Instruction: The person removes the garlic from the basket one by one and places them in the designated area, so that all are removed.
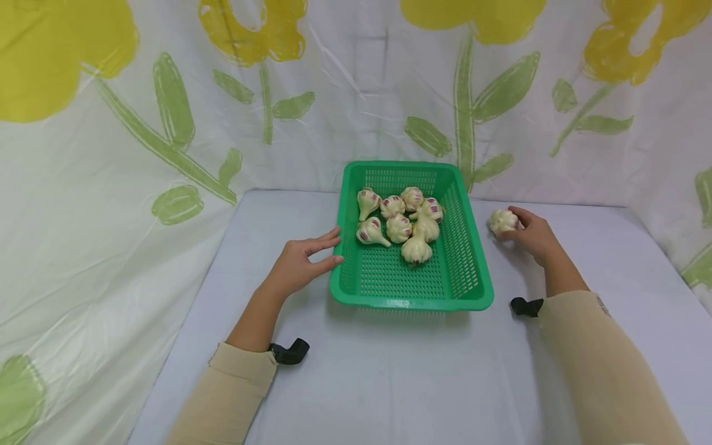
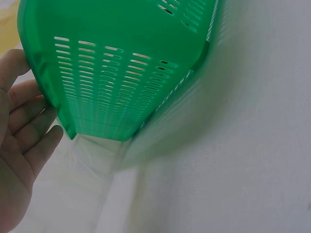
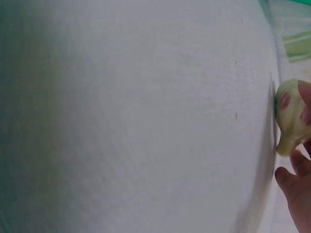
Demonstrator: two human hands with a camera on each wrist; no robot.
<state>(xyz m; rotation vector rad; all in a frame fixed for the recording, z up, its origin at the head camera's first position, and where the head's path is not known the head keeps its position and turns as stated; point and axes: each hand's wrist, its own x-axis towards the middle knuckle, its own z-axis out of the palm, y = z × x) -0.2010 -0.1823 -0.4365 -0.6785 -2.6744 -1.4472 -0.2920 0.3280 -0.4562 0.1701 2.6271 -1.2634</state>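
Note:
A green plastic basket (image 1: 397, 304) stands on the table, with several garlic bulbs (image 1: 399, 228) bunched inside toward its far half. My left hand (image 1: 300, 264) is at the basket's left side, fingers extended, fingertips right at the rim; the left wrist view shows the hand (image 2: 24, 126) beside the slotted basket wall (image 2: 107, 73). To the right of the basket, my right hand (image 1: 534, 237) pinches a single garlic bulb (image 1: 503, 221) between thumb and fingers, close over the table. In the right wrist view that bulb (image 3: 290, 109), white with purple patches, shows at the right edge, its stem downward.
A white tabletop (image 1: 423, 377) carries the basket. Behind and at the sides hangs a pale curtain (image 1: 356, 117) printed with yellow flowers and green leaves. Small black wrist cameras (image 1: 290, 352) stick out inward from both sleeves.

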